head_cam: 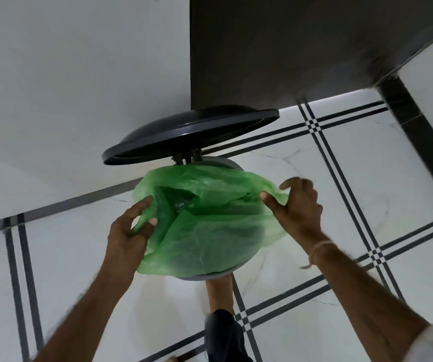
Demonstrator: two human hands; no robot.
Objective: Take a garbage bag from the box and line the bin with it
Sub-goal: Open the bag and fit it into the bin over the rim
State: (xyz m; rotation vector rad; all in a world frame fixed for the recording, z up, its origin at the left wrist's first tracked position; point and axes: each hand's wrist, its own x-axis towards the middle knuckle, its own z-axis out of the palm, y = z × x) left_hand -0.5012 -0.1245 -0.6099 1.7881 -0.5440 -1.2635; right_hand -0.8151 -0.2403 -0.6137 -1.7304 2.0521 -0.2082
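A thin green garbage bag (pixel 205 226) hangs open inside a round grey pedal bin (pixel 199 276), spread over most of its rim. The bin's dark lid (pixel 189 134) stands raised behind it. My left hand (pixel 129 231) pinches the bag's left edge between thumb and fingers. My right hand (pixel 296 205) grips the bag's right edge and holds it out past the rim. My foot (pixel 219 291) rests at the bin's front base, where the pedal is hidden. The box is not in view.
The bin stands on a white marble floor (pixel 314 205) with dark stripe lines, against a white wall (pixel 66 87). A dark cabinet panel (pixel 288 48) rises behind the lid. A black post (pixel 419 142) runs down at the right.
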